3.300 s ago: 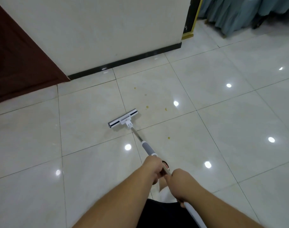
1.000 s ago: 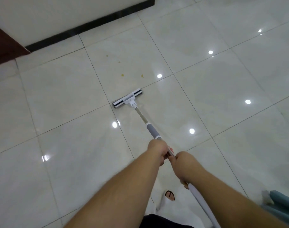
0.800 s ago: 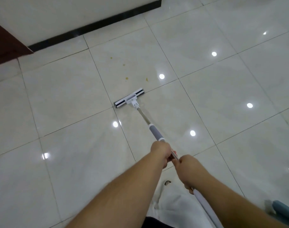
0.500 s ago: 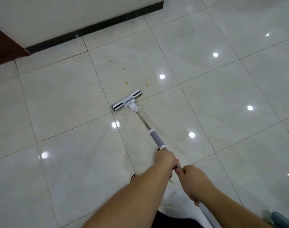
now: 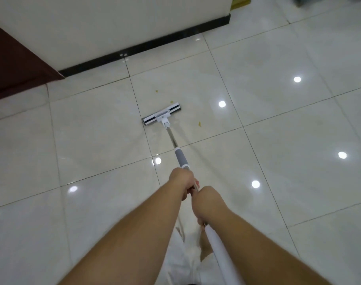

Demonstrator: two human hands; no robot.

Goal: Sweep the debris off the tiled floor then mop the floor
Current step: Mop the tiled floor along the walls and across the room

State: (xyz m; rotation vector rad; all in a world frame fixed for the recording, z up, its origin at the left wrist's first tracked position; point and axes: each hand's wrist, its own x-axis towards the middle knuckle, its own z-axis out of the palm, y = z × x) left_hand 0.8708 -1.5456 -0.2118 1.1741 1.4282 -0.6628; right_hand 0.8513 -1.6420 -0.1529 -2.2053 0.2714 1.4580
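Currently both hands are clamped on the mop handle (image 5: pixel 172 139): left hand (image 5: pixel 182 183) ahead, right hand (image 5: pixel 208 204) just behind, fingers wrapped shut. Mop head (image 5: pixel 161 117) sits flat on the tiled floor (image 5: pixel 93 130), yellow debris (image 5: pixel 199 124) beside it. Risk: a damp head smears crumbs instead of collecting them.

Wall (image 5: pixel 114 23): I'm seeing it filling the upper left and centre.
Black skirting (image 5: pixel 146 48): running diagonally along its base.
Dark red panel (image 5: pixel 13 66): sitting at far left.
Yellow object (image 5: pixel 240 1): peeking in at top, blurred.
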